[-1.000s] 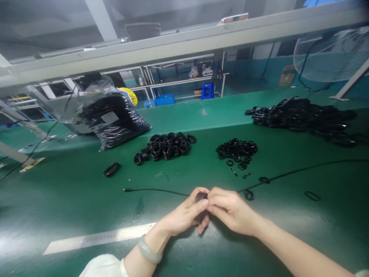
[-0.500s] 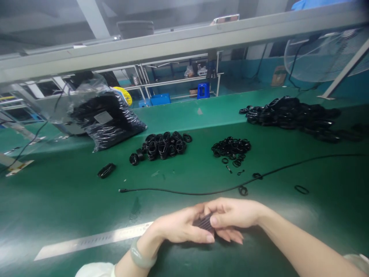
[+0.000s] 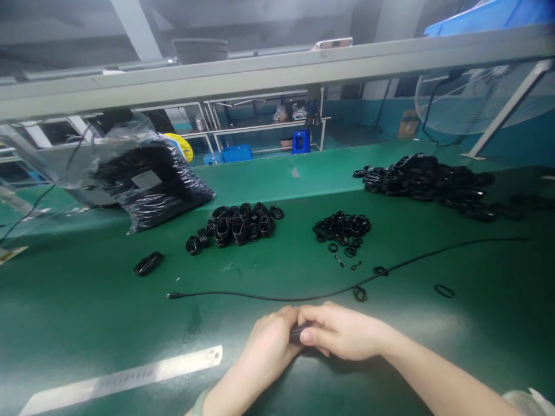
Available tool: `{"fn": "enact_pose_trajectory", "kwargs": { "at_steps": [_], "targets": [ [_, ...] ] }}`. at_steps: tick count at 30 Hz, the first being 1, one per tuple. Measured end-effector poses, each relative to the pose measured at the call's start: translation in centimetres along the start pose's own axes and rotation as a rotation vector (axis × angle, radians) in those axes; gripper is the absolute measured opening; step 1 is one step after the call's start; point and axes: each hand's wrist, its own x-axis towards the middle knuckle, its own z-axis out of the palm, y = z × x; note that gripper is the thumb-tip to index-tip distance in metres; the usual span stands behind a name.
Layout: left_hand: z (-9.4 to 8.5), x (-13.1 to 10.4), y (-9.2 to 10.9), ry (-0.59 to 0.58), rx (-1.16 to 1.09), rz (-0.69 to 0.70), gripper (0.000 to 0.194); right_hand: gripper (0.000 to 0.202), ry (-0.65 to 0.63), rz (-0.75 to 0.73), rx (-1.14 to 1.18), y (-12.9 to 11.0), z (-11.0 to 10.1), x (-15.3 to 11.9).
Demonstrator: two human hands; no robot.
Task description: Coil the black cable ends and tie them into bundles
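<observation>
Rolled over since half a second ago, the left hand now shows its back. Together with the right hand, it closes round a small black coil, mostly hidden behind fingers. Just beyond, a black cable crosses the green bench, whose surface lies bare right of the hands. Farther back sit bundled cords and little loops. Both the ruler and bracelet are cut off; a heap at right fades into shadow.
</observation>
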Motion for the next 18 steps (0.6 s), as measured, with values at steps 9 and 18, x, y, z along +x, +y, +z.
{"fn": "enact_pose_trajectory", "kwargs": {
  "at_steps": [9, 18],
  "targets": [
    [0.4, 0.9, -0.4, 0.004, -0.018, -0.042, 0.008, 0.014, 0.094, 0.006, 0.124, 0.4, 0.8, 0.1],
    [0.2, 1.2, 0.5, 0.046, -0.287, -0.050, 0.027, 0.034, 0.886, 0.171, -0.268, 4.2, -5.5, 0.2]
  ]
}}
